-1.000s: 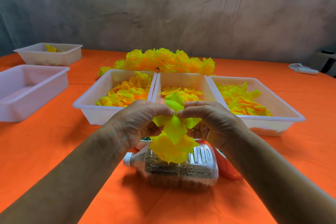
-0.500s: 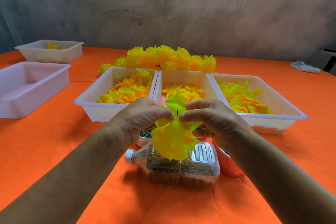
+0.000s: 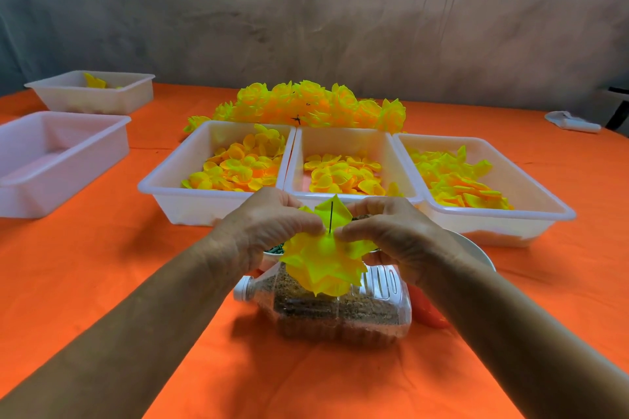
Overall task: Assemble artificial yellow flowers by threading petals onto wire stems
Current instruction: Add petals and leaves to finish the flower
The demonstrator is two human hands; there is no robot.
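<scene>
Between my two hands is a yellow petal layer (image 3: pixel 321 260) threaded on a thin dark wire stem (image 3: pixel 331 217), whose tip pokes up through the petals. My left hand (image 3: pixel 269 228) pinches the petals from the left and my right hand (image 3: pixel 388 231) pinches them from the right, fingertips almost touching at the wire. Below stands a clear plastic bottle (image 3: pixel 340 306) lying on its side, filled with brown sand. Whether the wire's lower end is stuck in the bottle is hidden by the petals.
Three white trays with loose yellow petals stand ahead: left (image 3: pixel 160 190), middle (image 3: pixel 381 150), right (image 3: pixel 544 211). Finished yellow flowers (image 3: pixel 306 104) lie behind them. Two more white trays (image 3: pixel 41 160) (image 3: pixel 112 102) sit far left. A white bowl (image 3: pixel 476 252) is under my right wrist.
The petals have slid down the wire, so more of the dark wire tip now shows above them. Both hands have kept pinching at the centre.
</scene>
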